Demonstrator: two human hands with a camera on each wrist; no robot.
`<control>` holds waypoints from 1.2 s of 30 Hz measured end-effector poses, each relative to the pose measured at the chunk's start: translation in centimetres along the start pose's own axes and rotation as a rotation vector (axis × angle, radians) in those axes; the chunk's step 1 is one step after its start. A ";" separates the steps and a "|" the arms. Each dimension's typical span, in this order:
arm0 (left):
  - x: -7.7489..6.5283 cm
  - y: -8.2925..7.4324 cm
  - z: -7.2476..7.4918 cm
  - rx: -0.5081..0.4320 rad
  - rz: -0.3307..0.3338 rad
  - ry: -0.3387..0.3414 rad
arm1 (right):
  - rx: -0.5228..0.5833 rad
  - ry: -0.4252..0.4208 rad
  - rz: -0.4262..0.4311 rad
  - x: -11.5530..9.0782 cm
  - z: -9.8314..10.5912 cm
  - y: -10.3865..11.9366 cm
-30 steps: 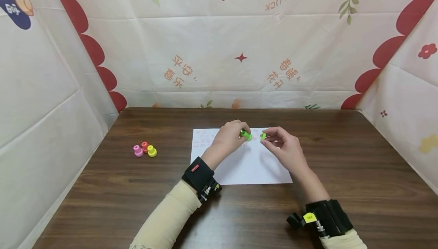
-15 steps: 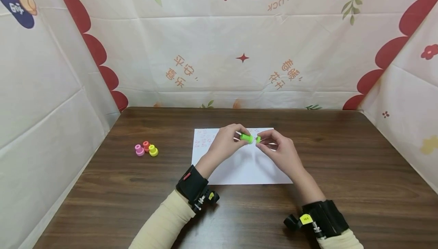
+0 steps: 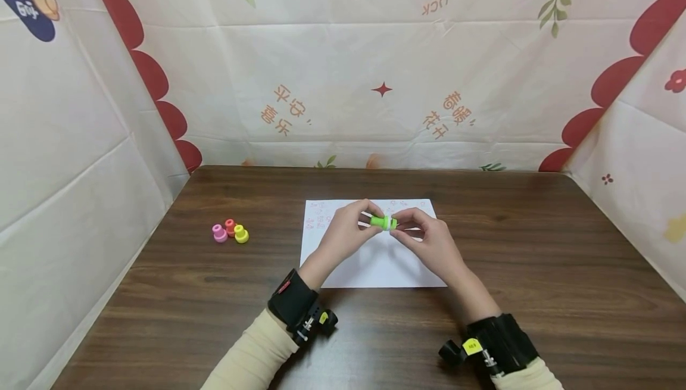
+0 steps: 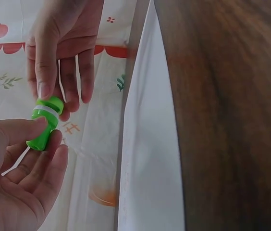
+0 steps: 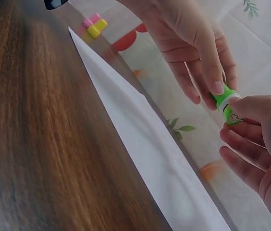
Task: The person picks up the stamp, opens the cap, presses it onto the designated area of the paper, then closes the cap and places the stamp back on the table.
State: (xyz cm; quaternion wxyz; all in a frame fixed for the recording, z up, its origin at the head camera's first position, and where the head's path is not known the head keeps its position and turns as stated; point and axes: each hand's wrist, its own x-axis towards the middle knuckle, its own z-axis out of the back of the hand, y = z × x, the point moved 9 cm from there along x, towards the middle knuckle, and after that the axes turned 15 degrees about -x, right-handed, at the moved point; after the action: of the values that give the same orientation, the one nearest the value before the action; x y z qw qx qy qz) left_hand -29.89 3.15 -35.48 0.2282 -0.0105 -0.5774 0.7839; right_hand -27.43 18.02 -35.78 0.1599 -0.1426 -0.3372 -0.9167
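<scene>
A small green toy stamp (image 3: 379, 222) with a white band is held above the paper. My left hand (image 3: 345, 228) pinches its body between thumb and fingers. From the other side, my right hand (image 3: 429, 242) pinches the short green cap (image 3: 394, 224), which meets the stamp at the white band. In the left wrist view the body (image 4: 40, 137) and cap (image 4: 55, 104) stand in line, end to end. A dark printed mark shows on the cap (image 5: 231, 116) in the right wrist view. Beneath both hands lies a white paper sheet (image 3: 370, 268) with rows of red marks.
Pink (image 3: 220, 234), red (image 3: 230, 227) and yellow (image 3: 242, 235) stamps stand clustered on the wooden table (image 3: 177, 295), left of the paper. A printed white cloth (image 3: 332, 62) hangs behind the table and along its sides.
The hands have come together, closing the gap between stamp and cap. The left hand has turned the stamp more level, and the right hand has moved left with the cap.
</scene>
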 end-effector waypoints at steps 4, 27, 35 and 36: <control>-0.3 0.1 0.0 -0.020 0.005 -0.002 | 0.010 0.001 0.011 0.1 -0.2 0.4; -0.6 0.0 0.1 -0.007 -0.007 -0.007 | -0.052 -0.031 0.052 0.0 -0.2 1.4; -0.9 -0.1 0.2 0.003 -0.018 0.005 | -0.049 -0.020 0.059 -0.1 -0.5 1.6; -1.0 -0.1 0.2 0.004 -0.020 0.008 | -0.044 -0.015 0.066 -0.1 -0.6 1.6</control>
State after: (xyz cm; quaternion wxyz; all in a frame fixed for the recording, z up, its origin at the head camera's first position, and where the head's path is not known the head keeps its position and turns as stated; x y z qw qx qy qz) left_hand -29.08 2.60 -35.59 0.2382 -0.0074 -0.5748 0.7828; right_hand -26.84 16.43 -35.33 0.1843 -0.1641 -0.3133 -0.9170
